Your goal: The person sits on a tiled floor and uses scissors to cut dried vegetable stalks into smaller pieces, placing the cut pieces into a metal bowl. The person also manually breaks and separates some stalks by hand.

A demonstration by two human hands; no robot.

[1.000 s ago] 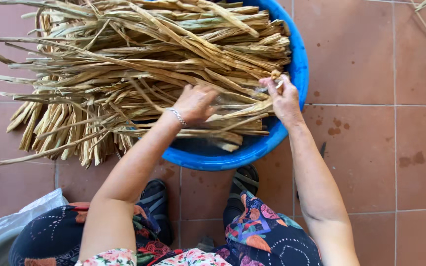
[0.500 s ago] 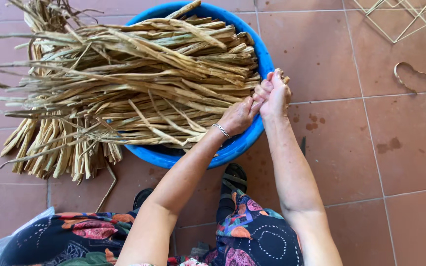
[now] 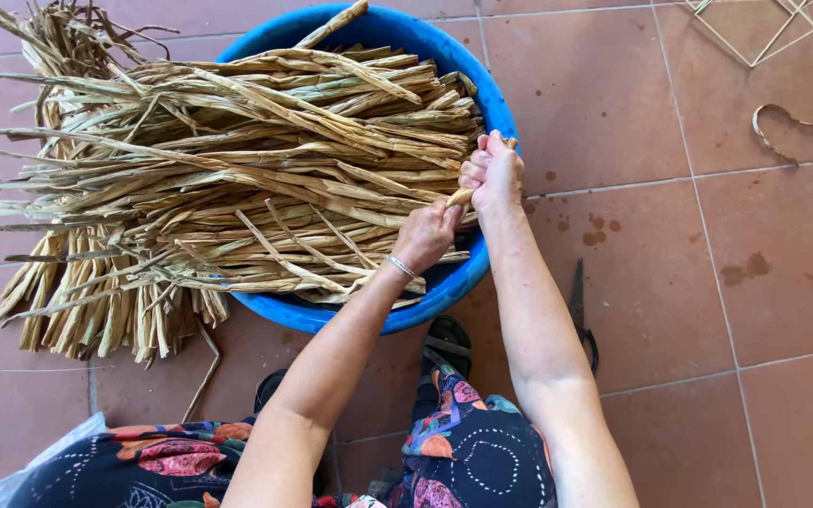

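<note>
Both hands gripping one dried reed stalk (image 3: 460,197) at right edge of the blue plastic tub (image 3: 496,99). Right hand (image 3: 493,171) closed in a fist round the stalk's upper end, just over the tub rim; left hand (image 3: 425,235) also closed tight on the same stalk a bit lower and further in, fingers curled, thin bracelet (image 3: 401,266) on wrist. Stalk end shows betw the two fists, rest of it runs into the pile. Big bundle of dried reeds (image 3: 237,169) lies across the tub, heaped high, ends sticking far out over left rim and down onto the tiled floor (image 3: 708,310); the mass covers nearly all the tub interior, so can't tell what's under it. Loose shorter stalks fan out on floor at lower left, 1 bent stalk (image 3: 204,372) lying apart nr the knee. Scissors (image 3: 581,315) on tiles just beside right forearm, partly hidden by it. Curled strip (image 3: 788,136) on floor at far right, well apart from tub. Thin-stick frame (image 3: 755,28) at top right corner, cut by edge. Sandalled foot (image 3: 446,343) right under tub's near rim. Patterned skirt (image 3: 463,452) at bottom
</note>
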